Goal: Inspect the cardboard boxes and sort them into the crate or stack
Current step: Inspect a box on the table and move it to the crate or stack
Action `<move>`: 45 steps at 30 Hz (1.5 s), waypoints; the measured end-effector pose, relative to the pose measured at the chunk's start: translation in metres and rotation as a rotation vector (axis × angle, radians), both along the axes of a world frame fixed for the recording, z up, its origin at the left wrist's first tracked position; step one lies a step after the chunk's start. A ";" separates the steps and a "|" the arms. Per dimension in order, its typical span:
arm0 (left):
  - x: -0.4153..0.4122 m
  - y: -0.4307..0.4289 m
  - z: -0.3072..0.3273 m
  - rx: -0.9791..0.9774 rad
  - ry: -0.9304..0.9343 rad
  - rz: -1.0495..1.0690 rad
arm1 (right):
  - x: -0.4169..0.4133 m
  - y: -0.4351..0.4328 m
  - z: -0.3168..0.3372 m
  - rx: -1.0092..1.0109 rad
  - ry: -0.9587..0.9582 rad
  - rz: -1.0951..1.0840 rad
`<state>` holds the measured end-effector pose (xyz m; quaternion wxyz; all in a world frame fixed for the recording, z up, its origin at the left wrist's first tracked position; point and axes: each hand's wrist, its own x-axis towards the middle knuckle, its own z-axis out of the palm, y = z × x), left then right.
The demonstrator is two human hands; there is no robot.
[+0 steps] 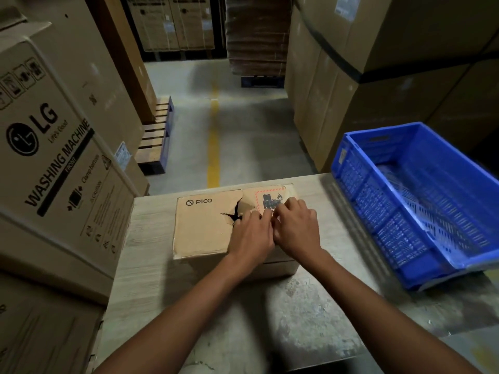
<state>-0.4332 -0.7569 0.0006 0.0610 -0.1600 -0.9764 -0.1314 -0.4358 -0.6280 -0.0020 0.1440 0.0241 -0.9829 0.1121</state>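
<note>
A small cardboard box marked PICO lies on the pale table. Its top is torn, with a dark ragged hole near the middle, and a red-bordered battery warning label sits at its far right. My left hand rests on the box top just right of the tear, fingers curled at the torn flap. My right hand presses beside it, fingertips over the label. Both hands touch the box and each other. The blue plastic crate stands on the table's right side, holding nothing I can see.
A large LG washing machine carton stands close on the left. Tall cartons rise behind the crate on the right. Beyond the table runs a concrete aisle with a yellow line, a wooden pallet and more stacked goods.
</note>
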 end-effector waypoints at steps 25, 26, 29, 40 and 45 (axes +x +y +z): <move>-0.011 -0.127 0.007 0.206 -0.245 0.617 | -0.006 -0.009 0.003 -0.461 -0.157 -0.145; -0.009 -0.130 0.006 0.259 -0.288 0.628 | -0.002 -0.003 0.002 -0.539 -0.146 -0.207; -0.008 -0.131 0.003 0.331 -0.310 0.631 | 0.008 0.002 0.000 -0.748 -0.225 -0.354; 0.000 -0.091 -0.033 0.893 -0.432 0.705 | -0.033 -0.007 0.088 -0.628 0.135 -0.226; 0.014 -0.070 -0.048 0.841 -0.363 0.744 | -0.022 -0.044 0.092 -0.386 0.183 0.249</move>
